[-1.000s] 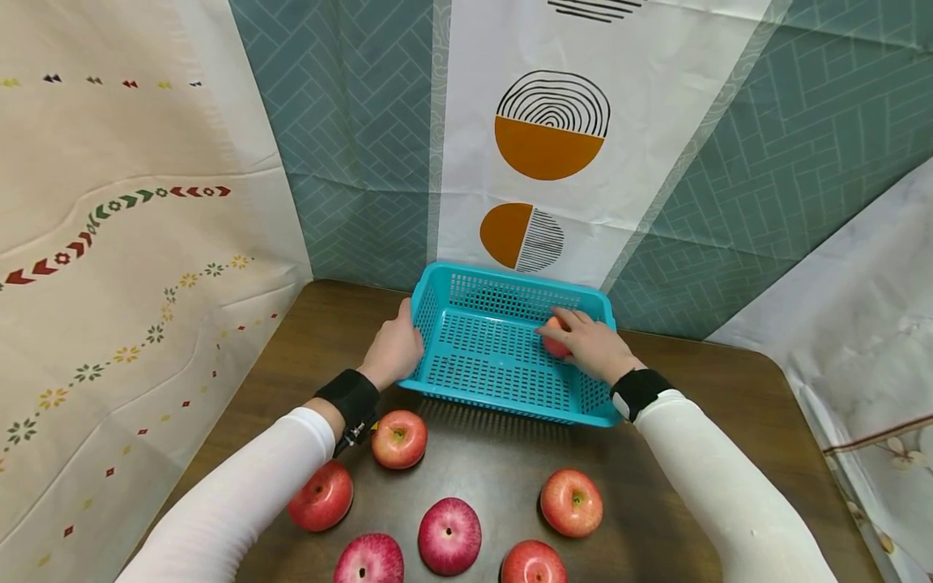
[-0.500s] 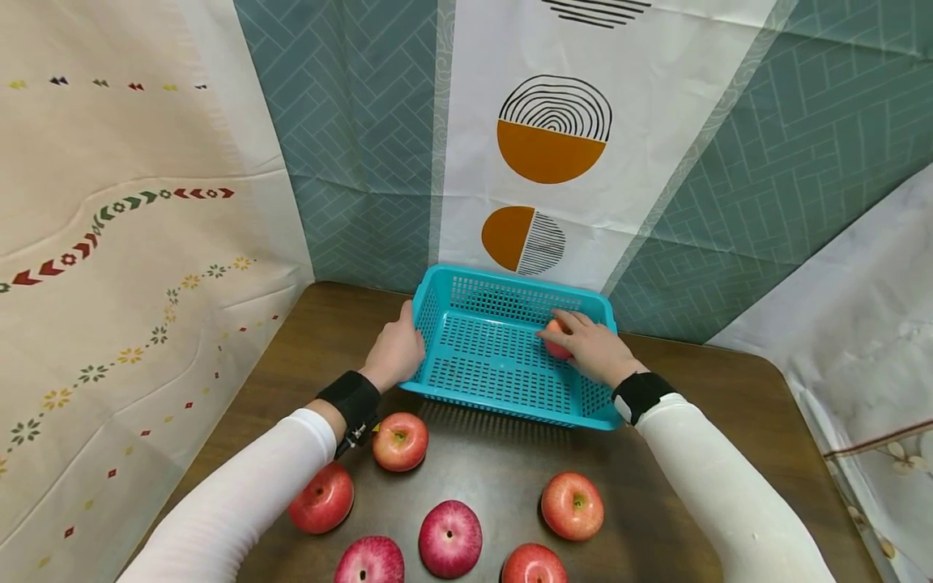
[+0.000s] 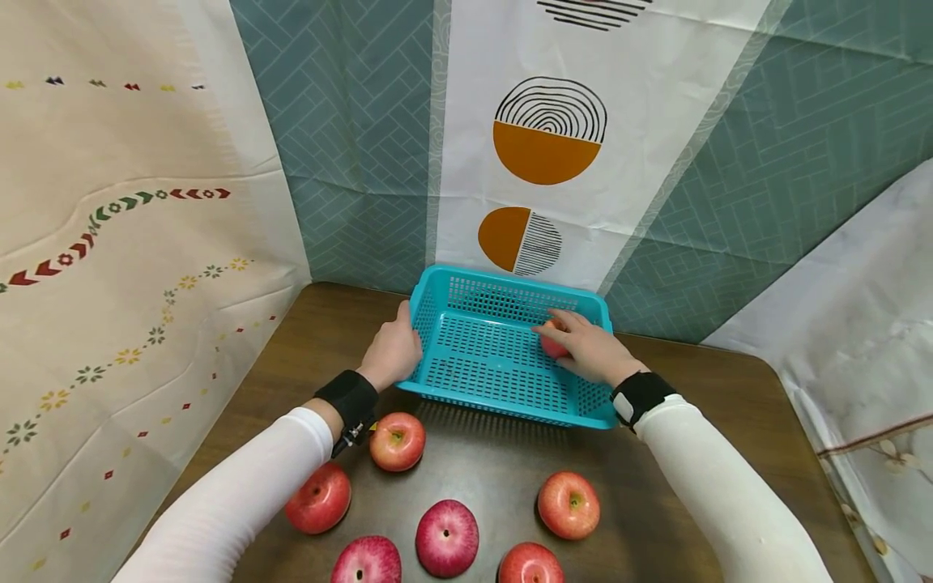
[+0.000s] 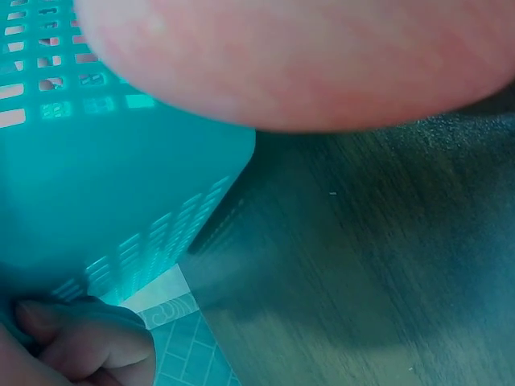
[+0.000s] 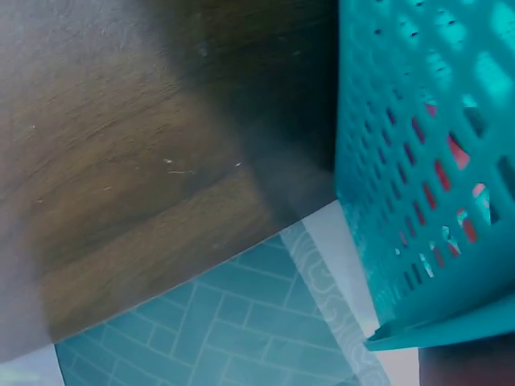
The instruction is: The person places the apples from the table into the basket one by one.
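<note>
A turquoise plastic basket (image 3: 481,401) with perforated walls sits at the back of the table. My left hand (image 3: 394,348) grips its left rim; the left wrist view shows curled fingers (image 4: 100,350) at the basket's edge. Inside, at the right end, a red apple (image 3: 551,343) lies on the basket floor under my right hand (image 3: 590,344), whose thumb and fingers curl round it. The right wrist view looks at the basket's outer wall (image 5: 402,161), with bits of red showing through the holes.
Several apples lie on the dark wooden table (image 3: 656,502) in front of the basket, among them a red-yellow apple (image 3: 397,441), a dark pink apple (image 3: 448,538) and another red apple (image 3: 568,505). Behind the basket hangs a patterned curtain (image 3: 364,162).
Both hands, the basket and the apples keep the same places relative to each other. Only the head view shifts slightly.
</note>
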`<state>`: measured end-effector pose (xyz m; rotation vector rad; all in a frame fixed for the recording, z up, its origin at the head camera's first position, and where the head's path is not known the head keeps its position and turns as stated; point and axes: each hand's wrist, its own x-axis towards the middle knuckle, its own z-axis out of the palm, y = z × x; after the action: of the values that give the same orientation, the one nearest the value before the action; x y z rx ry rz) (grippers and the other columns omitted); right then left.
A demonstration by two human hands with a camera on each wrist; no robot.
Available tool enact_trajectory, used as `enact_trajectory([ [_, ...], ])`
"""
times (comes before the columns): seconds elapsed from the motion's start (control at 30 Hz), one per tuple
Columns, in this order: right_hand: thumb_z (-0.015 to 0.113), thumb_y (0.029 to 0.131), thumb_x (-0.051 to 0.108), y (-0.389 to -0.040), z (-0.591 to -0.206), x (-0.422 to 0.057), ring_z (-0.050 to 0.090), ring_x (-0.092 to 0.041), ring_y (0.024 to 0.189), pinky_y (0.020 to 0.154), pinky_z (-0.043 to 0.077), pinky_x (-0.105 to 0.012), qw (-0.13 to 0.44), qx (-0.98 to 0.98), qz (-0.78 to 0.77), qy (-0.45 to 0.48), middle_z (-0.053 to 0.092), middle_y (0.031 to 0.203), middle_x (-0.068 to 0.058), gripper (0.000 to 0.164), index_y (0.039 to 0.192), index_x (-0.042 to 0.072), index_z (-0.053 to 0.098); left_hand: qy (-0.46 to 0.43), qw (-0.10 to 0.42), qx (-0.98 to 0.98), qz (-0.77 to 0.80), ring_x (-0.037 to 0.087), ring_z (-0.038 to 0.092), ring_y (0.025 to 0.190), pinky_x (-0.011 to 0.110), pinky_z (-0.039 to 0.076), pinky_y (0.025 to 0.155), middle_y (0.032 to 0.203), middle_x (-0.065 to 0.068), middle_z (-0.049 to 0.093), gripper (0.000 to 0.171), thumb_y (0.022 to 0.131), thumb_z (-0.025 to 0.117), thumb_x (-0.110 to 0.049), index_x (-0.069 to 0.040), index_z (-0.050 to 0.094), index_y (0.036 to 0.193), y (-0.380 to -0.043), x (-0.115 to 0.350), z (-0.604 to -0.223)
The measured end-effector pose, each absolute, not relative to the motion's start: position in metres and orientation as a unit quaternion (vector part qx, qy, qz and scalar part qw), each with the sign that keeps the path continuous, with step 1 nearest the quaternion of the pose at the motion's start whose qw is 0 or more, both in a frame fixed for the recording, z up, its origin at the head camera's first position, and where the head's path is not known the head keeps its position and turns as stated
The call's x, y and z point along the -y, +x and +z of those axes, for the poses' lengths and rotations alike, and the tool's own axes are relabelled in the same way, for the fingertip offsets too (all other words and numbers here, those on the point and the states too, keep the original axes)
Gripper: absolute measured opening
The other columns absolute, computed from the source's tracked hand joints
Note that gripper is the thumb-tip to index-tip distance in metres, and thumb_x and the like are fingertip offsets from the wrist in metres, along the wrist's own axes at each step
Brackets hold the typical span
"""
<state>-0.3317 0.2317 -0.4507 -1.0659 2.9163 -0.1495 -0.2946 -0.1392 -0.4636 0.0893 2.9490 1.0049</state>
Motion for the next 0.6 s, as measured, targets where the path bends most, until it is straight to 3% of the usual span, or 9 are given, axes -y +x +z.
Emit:
enact_trajectory([
  [0.23,0.082,0.097,0.012,-0.32,-0.438,-0.23,0.027,-0.051,0.155,0.114,0.04,-0.066,0.027,-0.941,-0.075,-0.33,0.035,0.168,-0.024,0.071,0.16,0.016,0.051,0.029,0.01,-0.946,0.322,0.036,0.075,0.081,0.05,0.062,0.067,0.118,0.031,0.07,0.06,0.111,0.05,-0.012,0.005,0.022,0.162,-0.292,0.138,-0.463],
  [0.33,0.081,0.097,0.012,-0.311,-0.431,-0.23,0.025,-0.051,0.156,0.111,0.044,-0.066,0.028,-0.94,-0.09,-0.327,0.032,0.169,-0.023,0.07,0.161,0.017,0.051,0.031,0.011,-0.946,0.324,0.036,0.075,0.081,0.049,0.061,0.067,0.119,0.032,0.069,0.061,0.111,0.05,-0.012,0.005,0.022,0.162,-0.292,0.138,-0.463],
  [0.6,0.079,0.1,0.017,-0.284,-0.418,-0.243,0.039,-0.046,0.149,0.106,0.051,-0.058,0.003,-0.938,-0.108,-0.33,0.037,0.165,-0.025,0.063,0.158,0.012,0.054,0.033,0.006,-0.944,0.327,0.037,0.075,0.083,0.05,0.061,0.068,0.119,0.033,0.069,0.061,0.111,0.05,-0.011,0.006,0.021,0.162,-0.291,0.138,-0.462],
])
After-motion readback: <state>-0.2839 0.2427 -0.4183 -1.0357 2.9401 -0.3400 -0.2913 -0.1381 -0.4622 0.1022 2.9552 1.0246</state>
